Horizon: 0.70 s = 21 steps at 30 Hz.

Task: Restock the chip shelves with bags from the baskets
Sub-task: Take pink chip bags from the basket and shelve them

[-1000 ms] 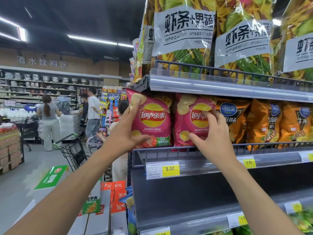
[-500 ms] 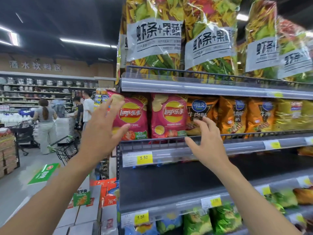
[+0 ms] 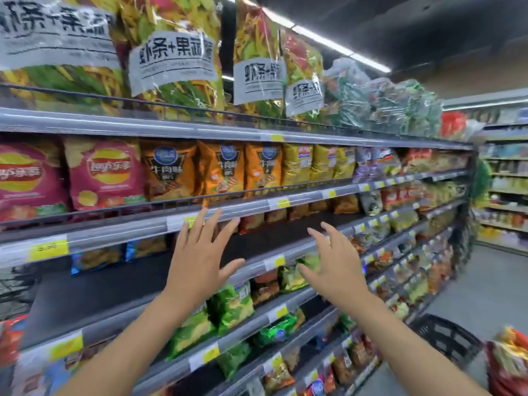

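Observation:
Two pink Lay's chip bags (image 3: 105,174) stand upright on the second shelf (image 3: 120,227) at the left, beside orange chip bags (image 3: 220,167). My left hand (image 3: 200,255) is open with fingers spread, held in front of the mostly bare dark shelf below them. My right hand (image 3: 334,264) is open too, a little to the right at the same height. Neither hand touches a bag. A black basket (image 3: 445,338) stands on the floor at the lower right, with a red chip bag (image 3: 508,358) beside it.
Large clear bags of mixed snacks (image 3: 171,58) line the top shelf. Green chip bags (image 3: 231,307) and other packets fill the lower shelves. The aisle floor (image 3: 485,284) runs along the right, with another shelving unit (image 3: 505,172) at the far end.
Both hands have let go of the pink Lay's bags and dropped below that shelf, open. The view has swung right, along the aisle, bringing the basket into sight.

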Each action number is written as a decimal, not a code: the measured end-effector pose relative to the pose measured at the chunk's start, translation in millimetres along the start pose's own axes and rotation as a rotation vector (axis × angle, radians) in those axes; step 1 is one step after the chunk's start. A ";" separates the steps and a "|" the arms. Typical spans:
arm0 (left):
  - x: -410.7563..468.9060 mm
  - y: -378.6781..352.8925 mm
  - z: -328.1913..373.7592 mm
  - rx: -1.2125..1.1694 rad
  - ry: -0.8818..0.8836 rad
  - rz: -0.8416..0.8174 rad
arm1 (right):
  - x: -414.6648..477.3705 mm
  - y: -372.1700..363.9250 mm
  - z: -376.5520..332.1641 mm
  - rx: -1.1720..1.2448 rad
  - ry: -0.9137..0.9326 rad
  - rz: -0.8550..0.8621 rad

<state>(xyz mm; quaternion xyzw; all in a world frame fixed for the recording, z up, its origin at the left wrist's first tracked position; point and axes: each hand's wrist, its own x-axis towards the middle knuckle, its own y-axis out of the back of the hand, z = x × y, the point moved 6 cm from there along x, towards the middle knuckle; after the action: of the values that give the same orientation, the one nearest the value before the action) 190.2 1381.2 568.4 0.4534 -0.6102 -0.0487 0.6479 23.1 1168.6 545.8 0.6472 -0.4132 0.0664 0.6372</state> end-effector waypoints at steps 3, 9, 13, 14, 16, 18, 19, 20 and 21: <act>-0.3 -38.4 82.8 -0.081 -0.046 -0.050 | -46.3 14.2 74.3 -0.050 -0.082 -0.031; -2.9 -113.2 236.8 -0.213 -0.182 -0.177 | -136.3 38.9 202.6 -0.171 -0.302 -0.056; -4.1 -154.4 319.6 -0.286 -0.275 -0.230 | -183.8 43.4 275.5 -0.233 -0.434 -0.082; -4.0 -165.4 337.1 -0.299 -0.293 -0.247 | -193.5 42.7 292.5 -0.247 -0.463 -0.080; -2.5 -190.3 369.7 -0.336 -0.318 -0.283 | -209.0 39.6 326.2 -0.279 -0.520 -0.087; 1.3 -216.1 399.5 -0.370 -0.351 -0.317 | -220.5 34.2 358.8 -0.302 -0.572 -0.097; 3.8 -230.1 413.6 -0.380 -0.368 -0.328 | -224.3 31.2 374.2 -0.311 -0.595 -0.104; 8.7 -244.4 427.9 -0.397 -0.382 -0.342 | -226.1 28.3 389.8 -0.320 -0.615 -0.114; 11.5 -255.0 436.9 -0.409 -0.392 -0.354 | -226.9 26.2 398.9 -0.333 -0.626 -0.126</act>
<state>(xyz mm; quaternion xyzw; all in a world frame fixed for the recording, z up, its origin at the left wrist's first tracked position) -46.6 994.5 343.9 0.3947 -0.6125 -0.3682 0.5774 -316.3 923.8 355.6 0.5477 -0.5526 -0.2426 0.5794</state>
